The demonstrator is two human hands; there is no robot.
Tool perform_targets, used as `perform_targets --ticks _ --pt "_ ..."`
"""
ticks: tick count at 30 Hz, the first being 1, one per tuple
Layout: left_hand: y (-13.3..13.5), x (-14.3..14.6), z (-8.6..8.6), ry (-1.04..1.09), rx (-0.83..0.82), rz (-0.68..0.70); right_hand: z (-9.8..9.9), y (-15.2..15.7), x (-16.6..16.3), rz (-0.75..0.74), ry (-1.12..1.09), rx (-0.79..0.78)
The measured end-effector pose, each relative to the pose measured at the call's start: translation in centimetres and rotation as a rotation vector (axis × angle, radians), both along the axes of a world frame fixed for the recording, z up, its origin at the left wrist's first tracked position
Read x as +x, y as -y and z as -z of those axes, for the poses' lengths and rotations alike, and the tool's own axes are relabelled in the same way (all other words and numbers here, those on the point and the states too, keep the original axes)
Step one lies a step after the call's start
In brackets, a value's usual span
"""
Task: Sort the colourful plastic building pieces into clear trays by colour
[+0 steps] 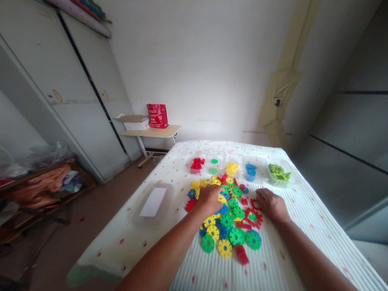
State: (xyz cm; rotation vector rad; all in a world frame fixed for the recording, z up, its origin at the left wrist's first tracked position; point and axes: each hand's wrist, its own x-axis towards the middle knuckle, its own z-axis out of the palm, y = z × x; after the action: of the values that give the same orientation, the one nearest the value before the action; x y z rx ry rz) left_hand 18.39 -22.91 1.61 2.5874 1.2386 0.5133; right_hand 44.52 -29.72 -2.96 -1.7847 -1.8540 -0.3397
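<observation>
A pile of plastic building pieces lies on the bed-like table, with green flower discs (236,236), yellow flower discs (225,248) and red square frames (257,218). My left hand (210,198) reaches over the upper left of the pile, its thumb and fingers apart above yellow and blue discs. At the pile's right edge is my right hand (273,205), fingers bent inward beside a red piece (255,204); whatever they grip is hidden. Behind the pile stand clear tubs of red pieces (197,165), yellow pieces (232,168), blue pieces (250,171) and light green pieces (279,173).
Another clear tub with two green discs (214,171) stands in the row. Left of the pile, a translucent lid (138,216) bears a white card (154,202). A small desk (165,131) with a red bag (157,116) and a white box (136,124) stands by the wall.
</observation>
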Motion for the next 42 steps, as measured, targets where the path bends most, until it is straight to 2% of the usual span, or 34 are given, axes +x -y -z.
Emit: perform_targets --ticks 8,11,14,17,23,26,28,30,33,38,42 --pt "-0.4 0.3 0.5 -0.069 0.07 0.0 0.1 -0.1 0.0 -0.023 -0.026 -0.003" --pt "-0.2 0.2 0.3 -0.025 0.072 0.013 -0.1 0.0 -0.2 -0.026 -0.036 -0.009" --pt "-0.2 0.1 -0.2 0.087 0.001 0.015 -0.3 0.1 -0.3 -0.021 -0.029 -0.011" --pt "-0.7 -0.2 -1.0 0.345 -0.216 -0.008 -0.4 0.1 -0.4 -0.025 -0.024 -0.017" --pt "-2.7 -0.9 -2.5 1.009 -0.941 0.003 -0.3 0.1 -0.4 -0.032 -0.027 -0.033" --pt "-3.6 -0.7 -2.6 1.204 -1.099 0.008 -0.2 0.1 -0.5 -0.035 -0.043 -0.035" --pt "-4.1 -0.3 -2.6 1.238 -1.089 -0.012 -0.3 0.1 -0.5 -0.035 -0.054 -0.035" --pt "-4.7 0.5 -2.7 1.202 -1.011 -0.058 -0.5 0.2 -0.6 -0.037 -0.057 -0.032" --pt "-6.1 2.7 -3.2 1.091 -0.795 -0.095 -0.6 0.2 -0.7 -0.043 -0.058 -0.023" --pt "-8.9 7.8 -3.5 0.869 -0.365 -0.149 -0.7 0.2 -0.7 -0.042 -0.061 -0.026" --pt "-9.5 10.3 -3.2 0.726 -0.245 -0.191 -0.8 0.3 -0.7 -0.044 -0.077 -0.033"
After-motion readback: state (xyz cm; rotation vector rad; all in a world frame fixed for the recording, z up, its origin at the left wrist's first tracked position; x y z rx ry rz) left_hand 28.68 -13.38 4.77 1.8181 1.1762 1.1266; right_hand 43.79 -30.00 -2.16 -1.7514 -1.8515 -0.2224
